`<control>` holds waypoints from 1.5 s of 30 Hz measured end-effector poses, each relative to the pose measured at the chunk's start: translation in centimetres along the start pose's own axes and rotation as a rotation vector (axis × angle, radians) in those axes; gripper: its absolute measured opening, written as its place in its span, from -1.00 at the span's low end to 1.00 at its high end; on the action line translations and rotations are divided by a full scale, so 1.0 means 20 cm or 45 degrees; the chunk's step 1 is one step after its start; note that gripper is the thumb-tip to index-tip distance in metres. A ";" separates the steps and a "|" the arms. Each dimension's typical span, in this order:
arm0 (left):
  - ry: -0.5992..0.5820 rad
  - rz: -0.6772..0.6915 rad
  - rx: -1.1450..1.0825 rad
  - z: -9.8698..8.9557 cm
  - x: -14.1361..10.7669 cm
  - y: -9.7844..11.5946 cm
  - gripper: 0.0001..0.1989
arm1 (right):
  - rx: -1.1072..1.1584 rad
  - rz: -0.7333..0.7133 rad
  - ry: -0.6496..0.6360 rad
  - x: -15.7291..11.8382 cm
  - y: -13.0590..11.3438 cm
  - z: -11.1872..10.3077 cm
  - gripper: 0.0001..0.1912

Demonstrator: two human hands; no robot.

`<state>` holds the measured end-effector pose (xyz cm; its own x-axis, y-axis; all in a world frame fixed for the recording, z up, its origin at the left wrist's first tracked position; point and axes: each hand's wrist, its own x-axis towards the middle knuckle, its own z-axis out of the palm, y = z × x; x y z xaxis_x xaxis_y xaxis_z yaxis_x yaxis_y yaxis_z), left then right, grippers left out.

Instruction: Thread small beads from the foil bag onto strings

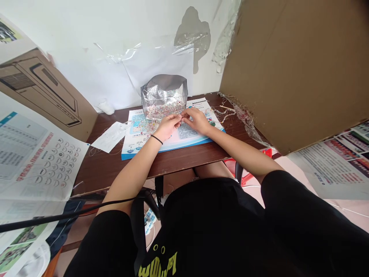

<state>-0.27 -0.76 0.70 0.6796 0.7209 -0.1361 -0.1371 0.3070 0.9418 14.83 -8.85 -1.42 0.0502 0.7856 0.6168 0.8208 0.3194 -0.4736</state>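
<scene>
Black shirt [207, 234] below, hands [170, 126] [197, 121] pinching something too small to tell, beside foil bag [164, 92].

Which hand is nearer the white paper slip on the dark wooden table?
Left. The left hand is to the right of the white paper slip, over the blue-edged printed sheet; the right hand is farther right, beyond it.

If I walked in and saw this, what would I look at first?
You'd probably spot the shiny silver bag first, standing at the back of the dark wooden table with tiny colourful beads inside. Just in front of it, the left hand and right hand meet above a blue-edged printed board. A big brown cardboard sheet also towers on the right.
</scene>
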 end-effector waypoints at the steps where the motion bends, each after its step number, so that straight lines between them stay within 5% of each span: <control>1: 0.006 -0.007 0.003 0.00 0.00 0.00 -0.82 | -0.002 -0.002 0.005 0.00 0.00 0.00 -0.87; 13: 0.154 0.068 -0.024 0.01 -0.04 0.06 -0.81 | -0.094 0.011 0.025 0.01 0.02 -0.02 -0.92; 21: 0.563 0.236 -0.112 -0.07 0.02 0.12 -0.82 | -0.192 0.204 0.004 0.02 0.07 -0.03 -0.89; 32: 0.863 0.393 -0.208 -0.11 0.02 0.20 -0.84 | -0.352 0.362 -0.097 0.03 0.11 -0.06 -0.83; 45: 0.778 0.409 -0.121 -0.08 0.01 0.21 -0.77 | -0.546 0.316 -0.155 0.02 0.08 -0.07 -0.75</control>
<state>-1.95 1.63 4.07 0.0713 0.9970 -0.0300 -0.3453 0.0528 0.9370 17.04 -8.69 -1.08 0.2278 0.8744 0.4285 0.9536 -0.1113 -0.2799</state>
